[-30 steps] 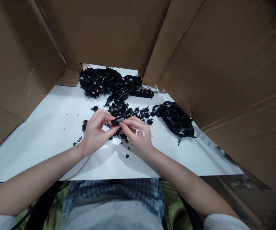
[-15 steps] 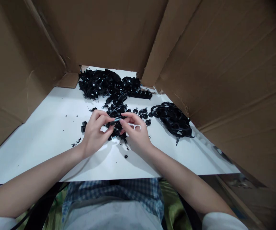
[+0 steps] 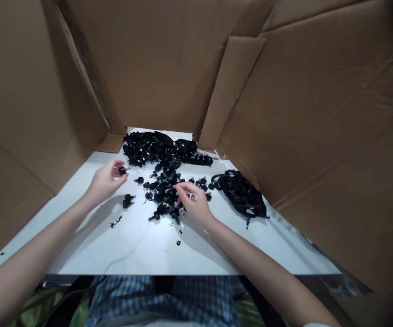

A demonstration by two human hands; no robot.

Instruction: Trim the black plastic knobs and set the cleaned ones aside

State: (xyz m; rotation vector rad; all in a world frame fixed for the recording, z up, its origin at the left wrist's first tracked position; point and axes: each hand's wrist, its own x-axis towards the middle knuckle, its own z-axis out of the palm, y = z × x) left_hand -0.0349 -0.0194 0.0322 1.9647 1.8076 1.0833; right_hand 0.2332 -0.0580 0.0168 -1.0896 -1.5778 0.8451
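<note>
Off to the left, above the table, my left hand [image 3: 106,178] is closed around a black knob [image 3: 122,170] with a metal threaded stud that points right. My right hand [image 3: 193,200] pinches its fingers over the right side of the loose heap of black studded knobs [image 3: 165,190]. A small white looped thing [image 3: 192,196] shows between those fingers; its other end is hidden, so I cannot tell what kind it is. Between the left hand and the heap lie one knob [image 3: 139,180] and a pair of black knobs [image 3: 127,200].
Cardboard walls [image 3: 169,68] enclose the back and sides of the white table [image 3: 141,259]. A larger pile of black parts [image 3: 145,147] lies at the back. On the right is a bundle of black ring-like pieces [image 3: 242,193]. Small black scraps [image 3: 116,222] lie in front.
The hands have parted: my left hand has moved left and away with a knob, while my right hand stays near the heap with the white looped thing. The view has tilted upward.
</note>
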